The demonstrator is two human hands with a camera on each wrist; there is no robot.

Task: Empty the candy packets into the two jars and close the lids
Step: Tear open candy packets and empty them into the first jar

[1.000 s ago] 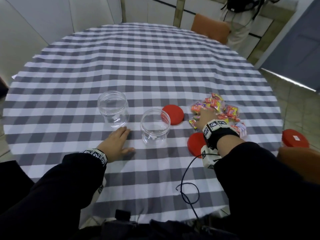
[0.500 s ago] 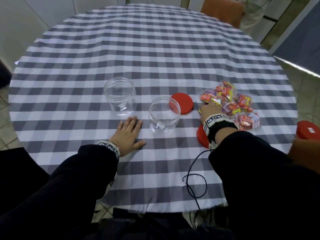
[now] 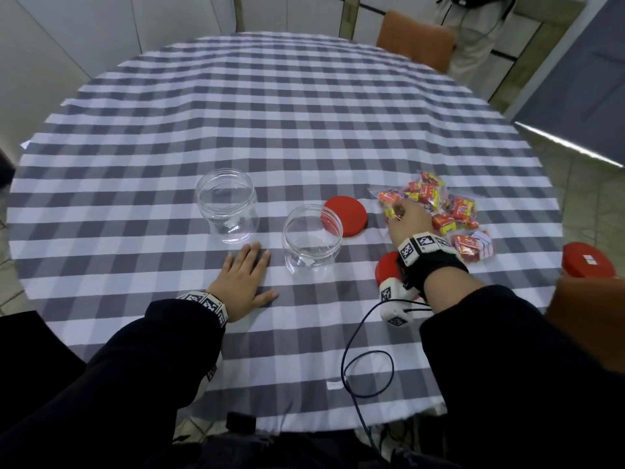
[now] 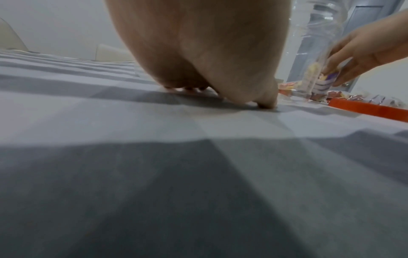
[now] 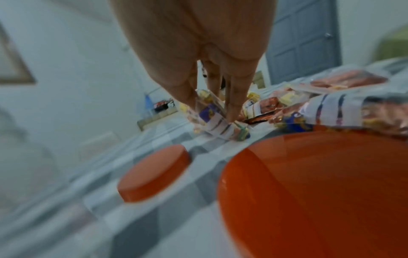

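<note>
Two clear open jars stand on the checked table, one further left (image 3: 226,204) and one nearer (image 3: 313,238). A red lid (image 3: 346,216) lies behind the near jar. A second red lid (image 3: 385,267) lies partly under my right wrist. My left hand (image 3: 252,265) lies flat on the cloth just in front of the jars, holding nothing. A pile of candy packets (image 3: 453,211) sits at the right. My right hand (image 3: 397,213) pinches one candy packet (image 5: 217,121) at the pile's left edge between thumb and fingers (image 5: 234,104).
A red-topped round object (image 3: 588,264) sits off the table's right edge beside an orange seat. An orange chair (image 3: 416,38) stands at the far side, with a person behind it. A dark cable (image 3: 355,367) loops over the near table edge.
My left hand has slid slightly right, towards the near jar, still flat. My right hand stays at the left edge of the packet pile. The head view has shifted.
</note>
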